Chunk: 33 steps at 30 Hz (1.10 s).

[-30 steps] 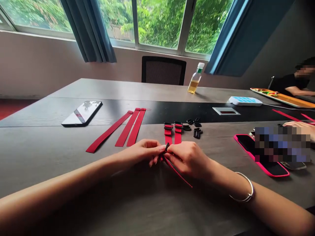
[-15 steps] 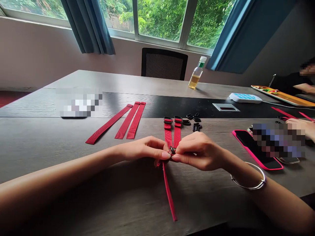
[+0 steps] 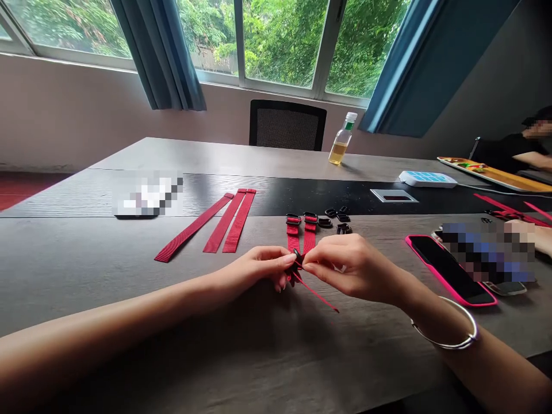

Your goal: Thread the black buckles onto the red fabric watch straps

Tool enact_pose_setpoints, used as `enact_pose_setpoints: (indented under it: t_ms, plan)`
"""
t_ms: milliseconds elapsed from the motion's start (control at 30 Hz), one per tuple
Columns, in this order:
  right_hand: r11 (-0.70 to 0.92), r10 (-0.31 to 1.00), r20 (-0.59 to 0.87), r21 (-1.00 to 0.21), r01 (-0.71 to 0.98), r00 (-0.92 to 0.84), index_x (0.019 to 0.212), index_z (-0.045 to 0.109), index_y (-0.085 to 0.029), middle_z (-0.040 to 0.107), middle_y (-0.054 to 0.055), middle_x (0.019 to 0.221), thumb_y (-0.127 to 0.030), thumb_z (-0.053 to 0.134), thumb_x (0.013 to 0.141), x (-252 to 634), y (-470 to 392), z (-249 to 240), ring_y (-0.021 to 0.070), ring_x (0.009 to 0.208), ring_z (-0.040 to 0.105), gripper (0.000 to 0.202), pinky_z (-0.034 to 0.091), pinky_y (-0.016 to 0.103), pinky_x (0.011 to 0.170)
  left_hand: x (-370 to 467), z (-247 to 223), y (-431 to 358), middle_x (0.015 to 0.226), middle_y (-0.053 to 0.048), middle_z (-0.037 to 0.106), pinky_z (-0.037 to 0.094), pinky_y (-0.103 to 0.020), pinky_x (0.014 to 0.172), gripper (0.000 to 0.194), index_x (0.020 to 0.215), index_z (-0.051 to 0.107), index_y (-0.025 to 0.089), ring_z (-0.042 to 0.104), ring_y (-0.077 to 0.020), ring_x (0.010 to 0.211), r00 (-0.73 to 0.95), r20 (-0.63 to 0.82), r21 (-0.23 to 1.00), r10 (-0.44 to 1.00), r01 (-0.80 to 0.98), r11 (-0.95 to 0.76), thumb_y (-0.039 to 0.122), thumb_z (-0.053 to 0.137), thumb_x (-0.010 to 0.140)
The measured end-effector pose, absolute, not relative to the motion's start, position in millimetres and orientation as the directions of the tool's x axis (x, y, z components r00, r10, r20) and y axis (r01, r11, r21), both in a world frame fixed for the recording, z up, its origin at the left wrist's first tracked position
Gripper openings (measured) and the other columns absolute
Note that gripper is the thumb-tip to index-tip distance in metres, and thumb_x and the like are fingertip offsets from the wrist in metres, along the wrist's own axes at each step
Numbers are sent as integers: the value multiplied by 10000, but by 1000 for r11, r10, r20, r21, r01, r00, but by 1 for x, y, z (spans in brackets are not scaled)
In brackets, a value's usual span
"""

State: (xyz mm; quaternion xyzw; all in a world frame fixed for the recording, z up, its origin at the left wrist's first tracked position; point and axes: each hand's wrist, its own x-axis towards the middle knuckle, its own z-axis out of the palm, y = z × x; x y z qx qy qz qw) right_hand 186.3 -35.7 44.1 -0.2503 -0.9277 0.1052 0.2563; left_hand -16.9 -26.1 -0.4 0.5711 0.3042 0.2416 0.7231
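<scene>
My left hand (image 3: 271, 265) pinches a small black buckle (image 3: 297, 256) between thumb and fingers. A narrow red webbing strap (image 3: 318, 294) runs through it, its loose tail slanting down to the right. My right hand (image 3: 351, 265) is closed on the strap right at the buckle; the fingertips partly cover the threading. Just beyond my hands lie two red straps, a left one (image 3: 293, 234) and a right one (image 3: 309, 233), each fitted with a black buckle at its far end. Several loose black buckles (image 3: 330, 213) sit beside them.
Flat red straps (image 3: 218, 230) lie to the left. At the right are a pink-edged phone (image 3: 448, 270), a power strip (image 3: 426, 179) and another person's hand (image 3: 530, 236) near more red straps. A bottle (image 3: 340, 146) and an orange tray (image 3: 509, 176) stand farther back on the table.
The buckle and strap have turned in my hands: the tail, which hung straight down, now points down to the right. My right hand's pinch has shifted slightly up. The view has tilted a little upward.
</scene>
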Motion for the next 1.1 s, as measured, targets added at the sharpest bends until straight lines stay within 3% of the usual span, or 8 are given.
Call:
enact_pose_setpoints:
  t_ms: [167,267,467,600,733,967,1100]
  plan:
    - [832,516,401,-23,554,-757,718,611,-137,604,39,618,-151,453,855,181,-41,34,124,542,503,209,319,242,534,-13,-2,-30,687,21,531,370,-220,628,276,746,544,154,481,-109,628,636,-183,972,750,4,234,420,595,798]
    - [818,517,357,62,573,-778,655,567,-140,577,35,577,-140,451,838,176,-42,27,119,506,464,217,268,250,504,-13,-2,-31,673,28,516,358,-228,633,285,737,528,155,473,-113,633,646,-175,981,743,48,189,425,593,794]
    - [853,503,345,-49,520,-793,622,514,-160,534,8,565,-111,437,819,175,-39,27,112,505,416,217,243,250,494,-15,5,-32,650,43,502,317,-237,608,259,704,497,171,446,-128,642,677,-161,986,718,147,81,400,580,793]
    - [873,488,334,-185,451,-806,577,481,-160,471,-12,540,-96,438,814,176,-38,31,99,510,371,249,237,236,490,-16,10,-28,672,37,512,306,-238,599,198,725,496,174,449,-135,654,746,-187,982,639,158,103,344,568,799]
    - [877,476,320,-249,412,-819,603,511,-157,479,-7,567,-116,447,833,180,-32,34,97,536,383,242,247,225,499,-18,13,-24,670,25,513,310,-244,604,204,724,523,169,454,-145,669,755,-214,976,620,187,110,355,580,788]
    - [867,486,289,-277,414,-825,671,580,-152,509,1,609,-126,479,844,199,-14,42,100,575,429,202,309,210,535,-19,6,-15,712,11,490,375,-256,643,248,706,555,154,480,-137,664,770,-237,956,592,76,284,385,627,759]
    - [887,462,348,-182,424,-816,736,631,-164,556,44,755,-202,534,856,195,-17,41,134,695,481,159,385,245,634,-20,5,-16,681,7,506,354,-245,617,249,697,559,147,473,-133,648,755,-235,955,612,63,290,376,633,764]
